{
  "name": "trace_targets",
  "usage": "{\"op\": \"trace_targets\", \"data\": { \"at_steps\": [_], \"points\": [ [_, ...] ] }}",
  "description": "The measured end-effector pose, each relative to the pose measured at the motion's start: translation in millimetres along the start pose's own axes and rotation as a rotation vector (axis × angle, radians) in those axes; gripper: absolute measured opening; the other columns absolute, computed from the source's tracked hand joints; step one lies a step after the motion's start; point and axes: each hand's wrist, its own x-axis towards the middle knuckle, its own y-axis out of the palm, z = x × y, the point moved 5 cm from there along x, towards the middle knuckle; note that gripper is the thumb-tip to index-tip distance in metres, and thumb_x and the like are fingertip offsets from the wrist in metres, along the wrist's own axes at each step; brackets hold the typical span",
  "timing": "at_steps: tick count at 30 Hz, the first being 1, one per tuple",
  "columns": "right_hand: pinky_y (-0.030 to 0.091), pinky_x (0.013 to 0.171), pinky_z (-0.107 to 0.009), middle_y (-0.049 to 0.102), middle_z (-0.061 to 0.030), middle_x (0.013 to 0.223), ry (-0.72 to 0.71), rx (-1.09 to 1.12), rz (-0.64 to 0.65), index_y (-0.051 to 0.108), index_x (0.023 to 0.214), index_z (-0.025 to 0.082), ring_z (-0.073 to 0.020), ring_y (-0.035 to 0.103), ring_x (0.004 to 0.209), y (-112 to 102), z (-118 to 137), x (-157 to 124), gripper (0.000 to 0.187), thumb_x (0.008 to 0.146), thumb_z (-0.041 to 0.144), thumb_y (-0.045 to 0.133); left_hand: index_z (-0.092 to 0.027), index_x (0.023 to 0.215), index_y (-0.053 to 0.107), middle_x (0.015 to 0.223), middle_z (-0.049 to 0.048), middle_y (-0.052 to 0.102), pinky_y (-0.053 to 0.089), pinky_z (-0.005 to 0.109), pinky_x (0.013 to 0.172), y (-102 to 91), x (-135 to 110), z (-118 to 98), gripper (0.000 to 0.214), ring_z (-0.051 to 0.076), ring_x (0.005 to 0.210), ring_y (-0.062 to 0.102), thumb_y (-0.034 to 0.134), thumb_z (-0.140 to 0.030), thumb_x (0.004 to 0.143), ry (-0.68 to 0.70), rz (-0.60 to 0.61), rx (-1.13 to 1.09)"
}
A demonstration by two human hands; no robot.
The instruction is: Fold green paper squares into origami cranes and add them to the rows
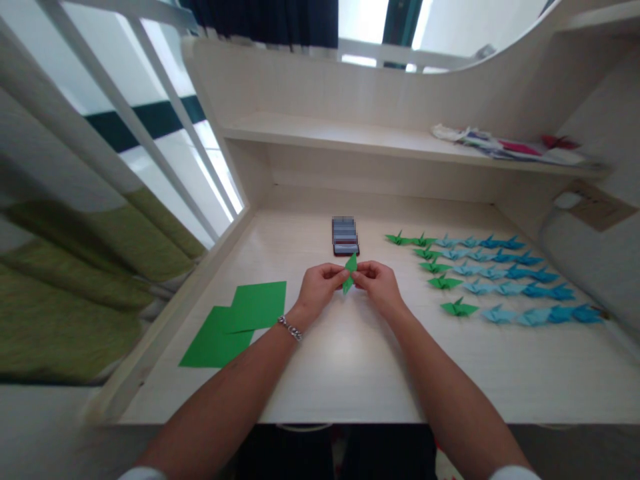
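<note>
A small folded piece of green paper (351, 264), shaped like a narrow diamond, is held upright over the middle of the desk. My left hand (323, 285) pinches its left side between thumb and fingers. On the right side, my right hand (377, 283) grips it the same way, fingers closed. Two flat green paper sheets (260, 305) overlap on the desk, left of my left forearm. Rows of folded paper cranes stand to the right: green cranes (459, 307) at the row ends nearest my hand, then light blue cranes (497, 315) and darker blue cranes (586, 313).
Just beyond my hands a phone (345, 235) lies on the pale desk (345, 380). A raised shelf (340, 130) runs along the back, with papers and plastic (515, 145) on its right end. Curtains (75, 267) and a railing (165, 100) border the left side.
</note>
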Motion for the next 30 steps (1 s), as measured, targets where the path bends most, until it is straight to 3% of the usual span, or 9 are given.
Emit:
{"op": "trace_targets", "data": {
  "at_steps": [8,20,30],
  "points": [
    [0.050,0.056,-0.028,0.066,-0.0029,0.066,-0.017,-0.010,-0.100,0.062,0.077,0.016,-0.0154,0.061,0.058,-6.1,-1.6,2.0,0.035,0.056,0.039,0.077,-0.013,0.078,0.061,0.073,0.0040,0.067,0.052,0.027,0.064,-1.6,0.7,-0.7,0.028,0.014,0.066,0.063,0.078,-0.024,0.059,0.059,-0.034,-0.032],
    [0.050,0.056,-0.027,0.067,-0.0035,0.069,-0.009,-0.037,-0.091,0.065,0.078,0.016,-0.0154,0.061,0.062,-5.5,1.9,-0.6,0.034,0.059,0.041,0.075,-0.013,0.082,0.060,0.074,0.0047,0.068,0.054,0.030,0.065,-2.9,1.6,-0.2,0.033,0.015,0.066,0.064,0.079,-0.025,0.059,0.040,-0.031,-0.042],
    [0.049,0.056,-0.025,0.066,-0.0011,0.068,0.051,0.035,-0.007,0.064,0.078,0.016,-0.0128,0.060,0.058,-3.3,1.0,-1.2,0.034,0.053,0.035,0.079,-0.011,0.081,0.066,0.077,0.0064,0.069,0.053,0.029,0.067,-1.8,0.8,-1.6,0.028,0.014,0.067,0.063,0.078,-0.023,0.059,0.014,0.030,-0.012]
  ]
}}
